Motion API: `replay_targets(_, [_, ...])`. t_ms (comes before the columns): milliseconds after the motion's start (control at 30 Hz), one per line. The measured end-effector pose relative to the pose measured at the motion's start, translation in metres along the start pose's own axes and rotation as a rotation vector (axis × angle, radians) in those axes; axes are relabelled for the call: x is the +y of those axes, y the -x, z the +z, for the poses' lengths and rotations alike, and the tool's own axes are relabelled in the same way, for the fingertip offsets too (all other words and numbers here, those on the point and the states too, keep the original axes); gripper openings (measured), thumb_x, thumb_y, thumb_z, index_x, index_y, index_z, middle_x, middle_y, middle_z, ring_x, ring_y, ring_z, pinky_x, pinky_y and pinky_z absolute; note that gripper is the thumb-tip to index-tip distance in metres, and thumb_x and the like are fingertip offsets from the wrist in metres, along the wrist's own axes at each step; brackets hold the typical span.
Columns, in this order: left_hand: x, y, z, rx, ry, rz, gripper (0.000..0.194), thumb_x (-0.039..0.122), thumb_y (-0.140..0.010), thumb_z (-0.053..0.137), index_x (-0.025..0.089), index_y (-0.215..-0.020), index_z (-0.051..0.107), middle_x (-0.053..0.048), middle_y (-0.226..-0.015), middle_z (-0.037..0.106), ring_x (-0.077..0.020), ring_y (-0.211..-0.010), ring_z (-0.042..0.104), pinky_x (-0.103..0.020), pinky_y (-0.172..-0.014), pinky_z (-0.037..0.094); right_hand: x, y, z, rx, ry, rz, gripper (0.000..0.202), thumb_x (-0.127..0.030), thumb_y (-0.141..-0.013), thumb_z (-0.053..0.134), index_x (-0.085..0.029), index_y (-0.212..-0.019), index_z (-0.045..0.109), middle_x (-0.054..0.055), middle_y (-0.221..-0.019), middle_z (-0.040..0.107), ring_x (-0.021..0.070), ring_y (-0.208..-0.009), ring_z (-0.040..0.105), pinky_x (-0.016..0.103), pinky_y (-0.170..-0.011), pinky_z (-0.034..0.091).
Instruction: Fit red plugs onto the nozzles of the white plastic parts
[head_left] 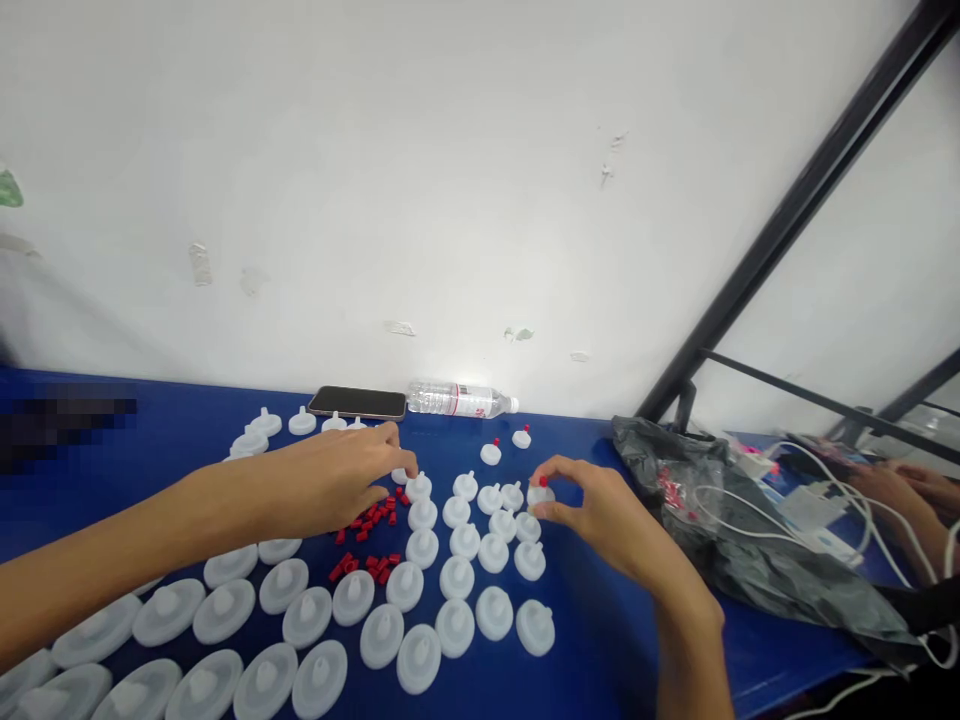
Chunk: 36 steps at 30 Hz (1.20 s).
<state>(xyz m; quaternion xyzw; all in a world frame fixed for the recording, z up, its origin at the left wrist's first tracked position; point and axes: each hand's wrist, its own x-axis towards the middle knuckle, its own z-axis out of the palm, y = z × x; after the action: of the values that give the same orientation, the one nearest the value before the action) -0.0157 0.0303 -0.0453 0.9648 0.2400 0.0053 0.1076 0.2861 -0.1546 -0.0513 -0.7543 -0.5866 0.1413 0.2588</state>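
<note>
My right hand (589, 505) pinches a round white nozzle lid (540, 495) by its rim between thumb and fingers. A small red cap (543, 481) sits on that lid's nozzle. Over a scatter of small red caps (366, 524) hovers my left hand (337, 478), its thumb and index finger apart with nothing seen between them. Many more white nozzle lids (457, 578) stand in rows around both hands, nozzles up and bare. Beyond my right hand, two lids with red caps on, a nearer one (491, 453) and a farther one (522, 437), stand apart from the rows.
A phone (358, 403) and a clear plastic bottle (461, 400) lie along the wall (480, 200) at the back of the blue table (592, 640). A dark plastic bag (750, 560) and white cables (862, 520) are at the right. Another person's hands (911, 500) show at the far right.
</note>
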Motion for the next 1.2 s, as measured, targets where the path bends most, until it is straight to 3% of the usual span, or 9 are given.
replay_targets(200, [-0.009, 0.008, -0.009, -0.086, 0.001, -0.063, 0.041, 0.020, -0.093, 0.055, 0.039, -0.121, 0.078, -0.005, -0.167, 0.042, -0.0109, -0.070, 0.064, -0.030, -0.066, 0.048, 0.015, -0.003, -0.001, -0.005, -0.021, 0.052, 0.009, -0.030, -0.085, 0.070, -0.027, -0.094, 0.070, 0.003, -0.097, 0.077, 0.0276, -0.102, 0.071, 0.042, -0.096, 0.047])
replay_targets(367, [0.001, -0.002, -0.004, -0.027, 0.045, -0.030, 0.033, 0.023, -0.096, 0.059, 0.035, -0.118, 0.080, -0.008, -0.133, 0.065, -0.0230, -0.094, 0.070, -0.033, -0.076, 0.049, 0.019, -0.002, -0.006, -0.009, -0.038, 0.071, 0.013, -0.034, -0.085, 0.070, -0.028, -0.096, 0.071, 0.004, -0.102, 0.079, 0.0282, -0.106, 0.071, 0.042, -0.097, 0.049])
replay_targets(500, [0.011, -0.010, 0.006, -0.036, 0.055, -0.036, 0.026, 0.021, -0.098, 0.062, 0.031, -0.114, 0.080, -0.007, -0.119, 0.070, -0.0288, -0.109, 0.069, -0.036, -0.085, 0.049, 0.026, -0.001, -0.010, -0.010, -0.042, 0.101, 0.016, -0.037, -0.086, 0.070, -0.027, -0.098, 0.072, 0.005, -0.104, 0.079, 0.0292, -0.107, 0.072, 0.042, -0.093, 0.051])
replay_targets(600, [0.012, -0.012, 0.013, -0.040, 0.055, -0.036, 0.023, 0.017, -0.096, 0.066, 0.029, -0.108, 0.080, -0.007, -0.116, 0.072, -0.0290, -0.109, 0.069, -0.036, -0.084, 0.048, 0.032, 0.000, -0.010, -0.022, -0.032, 0.118, 0.022, -0.029, -0.082, 0.073, -0.027, -0.103, 0.077, 0.007, -0.110, 0.080, 0.0312, -0.111, 0.072, 0.045, -0.098, 0.050])
replay_targets(700, [0.009, -0.014, 0.019, -0.034, 0.051, -0.028, 0.019, 0.013, -0.093, 0.068, 0.026, -0.101, 0.079, -0.006, -0.111, 0.072, -0.0271, -0.102, 0.070, -0.035, -0.080, 0.047, 0.034, 0.001, -0.007, -0.033, -0.025, 0.106, 0.035, -0.026, -0.077, 0.080, -0.031, -0.112, 0.081, 0.006, -0.134, 0.076, 0.0336, -0.127, 0.066, 0.046, -0.106, 0.046])
replay_targets(800, [0.008, -0.017, 0.024, -0.035, 0.053, -0.031, 0.019, 0.008, -0.090, 0.067, 0.024, -0.093, 0.077, -0.005, -0.107, 0.073, -0.0250, -0.097, 0.071, -0.033, -0.076, 0.045, 0.031, 0.001, -0.003, -0.045, -0.027, 0.086, 0.025, -0.030, -0.081, 0.080, -0.031, -0.106, 0.083, 0.005, -0.149, 0.069, 0.0342, -0.132, 0.064, 0.045, -0.104, 0.048])
replay_targets(933, [0.009, -0.020, 0.026, -0.031, 0.049, -0.034, 0.020, 0.006, -0.089, 0.063, 0.022, -0.082, 0.071, -0.003, -0.101, 0.074, -0.0231, -0.091, 0.071, -0.033, -0.071, 0.043, 0.022, 0.000, -0.001, -0.072, -0.031, 0.028, 0.005, -0.031, -0.087, 0.076, -0.027, -0.088, 0.079, 0.006, -0.128, 0.079, 0.0322, -0.120, 0.071, 0.042, -0.095, 0.050])
replay_targets(1100, [0.010, -0.017, 0.017, -0.031, 0.016, -0.036, 0.020, 0.010, -0.095, 0.059, 0.023, -0.084, 0.071, -0.004, -0.101, 0.075, -0.0243, -0.094, 0.071, -0.034, -0.074, 0.044, 0.001, 0.006, -0.008, 0.004, -0.110, -0.040, 0.019, -0.042, -0.101, 0.064, -0.026, -0.090, 0.064, 0.007, -0.132, 0.077, 0.0284, -0.128, 0.069, 0.044, -0.107, 0.046])
replay_targets(1200, [0.010, -0.015, 0.010, -0.028, -0.003, -0.058, 0.021, 0.013, -0.098, 0.057, 0.024, -0.094, 0.075, -0.005, -0.106, 0.076, -0.0255, -0.098, 0.071, -0.036, -0.078, 0.046, -0.013, 0.010, -0.008, 0.028, -0.237, -0.080, 0.024, -0.045, -0.106, 0.059, -0.027, -0.091, 0.053, 0.007, -0.127, 0.078, 0.0258, -0.122, 0.072, 0.041, -0.099, 0.051])
